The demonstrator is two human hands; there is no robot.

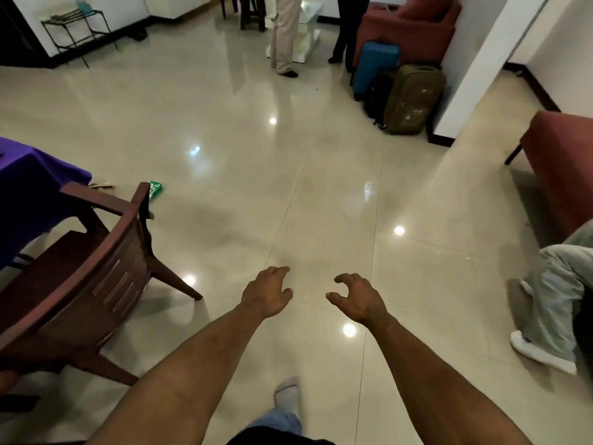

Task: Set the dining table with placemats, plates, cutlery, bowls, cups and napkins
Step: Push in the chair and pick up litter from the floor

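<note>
My left hand (266, 292) and my right hand (356, 297) are stretched out in front of me over the shiny tiled floor, a short gap between them. Both have loosely curled fingers and hold nothing. A corner of the dining table under a purple cloth (35, 175) shows at the left edge. A dark wooden chair (83, 277) stands beside it, to the left of my left arm. No placemats, plates, cutlery, bowls, cups or napkins are in view.
A seated person's legs in grey trousers (552, 300) reach in from the right. A red armchair (564, 168) is at right. Suitcases (410, 97) lean against a white wall at the back. Two people's legs (285, 33) stand far off. A green packet (156, 187) lies on the floor.
</note>
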